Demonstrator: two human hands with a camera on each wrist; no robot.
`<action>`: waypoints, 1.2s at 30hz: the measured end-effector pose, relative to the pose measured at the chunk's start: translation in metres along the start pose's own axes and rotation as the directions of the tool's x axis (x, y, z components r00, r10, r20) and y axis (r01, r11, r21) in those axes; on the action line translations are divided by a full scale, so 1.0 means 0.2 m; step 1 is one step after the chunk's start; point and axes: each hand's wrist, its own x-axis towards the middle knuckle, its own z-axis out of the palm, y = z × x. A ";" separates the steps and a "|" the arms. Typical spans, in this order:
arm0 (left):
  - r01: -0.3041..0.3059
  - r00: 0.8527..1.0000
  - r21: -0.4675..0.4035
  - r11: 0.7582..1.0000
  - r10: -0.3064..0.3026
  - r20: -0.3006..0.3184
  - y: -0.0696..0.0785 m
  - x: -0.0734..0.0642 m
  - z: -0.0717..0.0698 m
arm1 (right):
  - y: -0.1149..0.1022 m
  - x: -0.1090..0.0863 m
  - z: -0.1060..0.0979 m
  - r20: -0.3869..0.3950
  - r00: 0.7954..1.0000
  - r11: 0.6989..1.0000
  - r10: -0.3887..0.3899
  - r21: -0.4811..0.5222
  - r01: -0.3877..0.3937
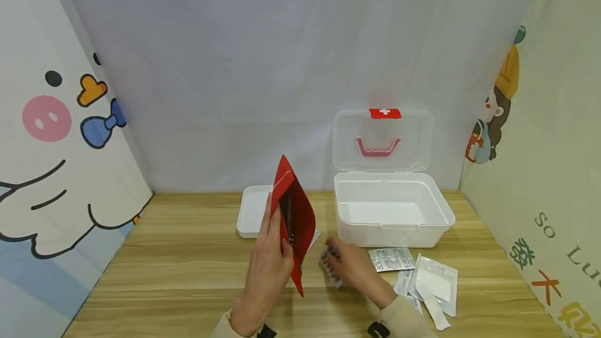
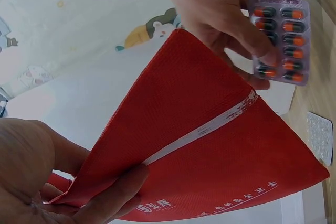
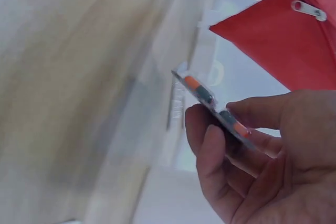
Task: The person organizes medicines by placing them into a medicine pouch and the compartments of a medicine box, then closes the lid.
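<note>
My left hand (image 1: 267, 265) grips a red fabric pouch (image 1: 305, 218) by its side, holding it upright above the table with its mouth spread. A metal zipper pull (image 3: 310, 10) hangs on the pouch in the right wrist view. Just right of the pouch, my right hand (image 1: 354, 267) pinches a blister pack (image 2: 292, 40) between thumb and fingers. Two rows of orange and dark green capsules show in the left wrist view. In the right wrist view the pack is seen nearly edge-on, apart from the pouch.
A white box (image 1: 394, 233) with its clear lid (image 1: 382, 134) raised stands behind my right hand. A shallow white tray (image 1: 253, 213) lies behind the pouch. At right are a silver blister pack (image 1: 392, 258), clear-wrapped white packets (image 1: 443, 280) and a white plastic piece (image 1: 433, 306).
</note>
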 end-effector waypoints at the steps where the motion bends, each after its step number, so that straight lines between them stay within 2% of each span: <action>1: 0.000 1.000 0.001 1.000 0.000 0.000 0.00 0.00 0.00 | -0.01 0.00 -0.01 -0.019 1.000 1.000 0.000 -0.012 0.000; 4: 0.001 1.000 0.004 1.000 -0.001 0.000 0.00 0.00 0.00 | -0.03 0.00 -0.06 -0.090 0.996 1.000 -0.006 -0.027 0.003; 7: 0.004 1.000 0.004 1.000 -0.004 0.004 0.00 0.01 0.00 | -0.06 0.01 -0.11 -0.145 0.989 1.000 0.005 0.002 -0.004; 11: 0.007 1.000 -0.003 1.000 -0.007 0.014 0.00 0.01 0.00 | -0.09 0.02 -0.20 -0.183 0.983 0.997 0.022 0.076 -0.008; 18: -0.002 1.000 -0.006 1.000 0.002 0.016 0.01 0.01 0.00 | -0.13 -0.01 -0.31 -0.261 0.965 0.991 -0.009 0.128 0.044; 21: -0.006 1.000 -0.008 1.000 0.006 0.014 0.01 0.02 0.00 | -0.14 -0.02 -0.34 -0.320 0.945 0.985 -0.059 0.138 0.108; 25: -0.011 1.000 -0.014 1.000 0.011 0.013 0.02 0.02 0.00 | -0.17 -0.03 -0.37 -0.399 0.908 0.973 -0.130 0.125 0.194; 28: -0.011 1.000 -0.022 1.000 0.012 0.018 0.02 0.02 -0.01 | -0.19 -0.04 -0.40 -0.432 0.889 0.968 -0.150 0.118 0.221; 30: -0.009 1.000 -0.020 1.000 0.010 0.021 0.02 0.02 0.00 | -0.21 -0.05 -0.41 -0.439 0.886 0.963 -0.149 0.141 0.231; 36: -0.008 1.000 -0.013 1.000 0.008 0.027 0.03 0.02 0.00 | -0.27 -0.07 -0.44 -0.430 0.898 0.946 -0.094 0.242 0.215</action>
